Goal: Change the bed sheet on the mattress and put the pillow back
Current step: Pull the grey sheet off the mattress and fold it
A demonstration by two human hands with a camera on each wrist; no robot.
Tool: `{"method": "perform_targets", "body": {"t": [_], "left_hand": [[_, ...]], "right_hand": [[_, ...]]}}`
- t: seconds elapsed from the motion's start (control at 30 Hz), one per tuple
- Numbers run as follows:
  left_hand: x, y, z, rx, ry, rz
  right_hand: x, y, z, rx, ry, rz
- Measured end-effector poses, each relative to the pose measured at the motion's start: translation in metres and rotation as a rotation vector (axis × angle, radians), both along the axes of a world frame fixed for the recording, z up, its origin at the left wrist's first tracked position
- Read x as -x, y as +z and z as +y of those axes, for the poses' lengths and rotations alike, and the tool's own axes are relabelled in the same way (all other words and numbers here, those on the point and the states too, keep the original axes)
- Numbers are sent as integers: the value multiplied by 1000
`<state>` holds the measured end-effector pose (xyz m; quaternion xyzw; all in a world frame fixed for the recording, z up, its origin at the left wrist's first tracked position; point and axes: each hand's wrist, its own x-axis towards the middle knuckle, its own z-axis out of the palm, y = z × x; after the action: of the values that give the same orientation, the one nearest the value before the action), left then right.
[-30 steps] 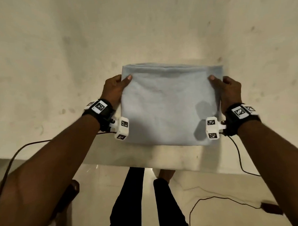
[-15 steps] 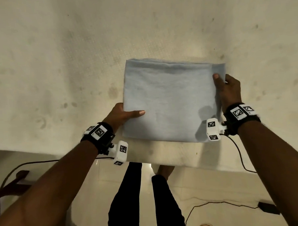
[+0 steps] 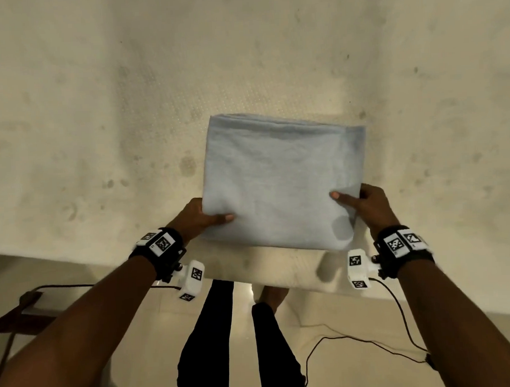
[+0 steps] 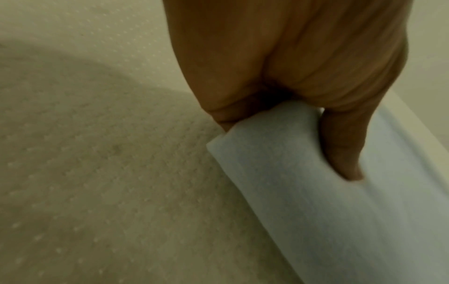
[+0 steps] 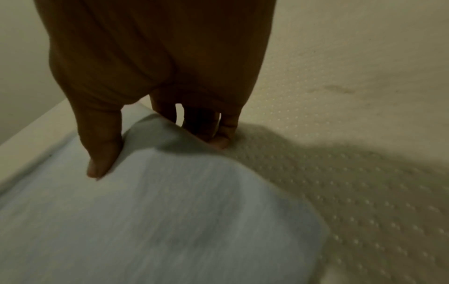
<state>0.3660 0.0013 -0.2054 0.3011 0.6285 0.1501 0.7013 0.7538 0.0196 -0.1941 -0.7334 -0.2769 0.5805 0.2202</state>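
Cream, dimpled fabric covers the bare mattress (image 3: 104, 118), marked with scattered dark stains; its near edge runs across the head view. Taking the folded sheet (image 3: 279, 180) as the landmark: it is pale blue, folded to a thick rectangle, and lies flat on the mattress close to that near edge, with its folded layers showing along its far side.

At the sheet's near-left corner, the left hand (image 3: 195, 218) pinches the cloth, thumb (image 4: 340, 142) pressed on top and the other fingers tucked below, so the corner bends up slightly in the left wrist view. A black wrist strap (image 3: 160, 250) with white marker blocks sits behind that hand, and a dark cable (image 3: 76, 286) trails away to the left of it.

Below the sheet, past the mattress edge, the person's legs in black trousers (image 3: 216, 335) stand on a pale floor (image 3: 328, 359).

At the sheet's near-right edge, the right hand (image 3: 368, 206) grips the cloth the same way: thumb (image 5: 102, 153) on the upper face, fingers (image 5: 226, 132) curled down beside and under the edge against the mattress. A second strap (image 3: 402, 248) with markers rings that wrist, and another cable (image 3: 371, 342) loops over the floor to the right of the legs.
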Motion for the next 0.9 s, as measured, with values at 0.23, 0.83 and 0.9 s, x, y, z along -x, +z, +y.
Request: {"method": "perform_targets", "body": {"t": [0.23,0.83,0.9], "left_hand": [[5,9,4,112,-102,-58],[-20,-2,-12,-3,91,352],[-18,4,-8,-89,71,402]], "right_hand": [[6,6,-17,-120,-142,34],[18,-6,-79,-131,61,-121],[20,-7,-80,-213,64,-229]]}}
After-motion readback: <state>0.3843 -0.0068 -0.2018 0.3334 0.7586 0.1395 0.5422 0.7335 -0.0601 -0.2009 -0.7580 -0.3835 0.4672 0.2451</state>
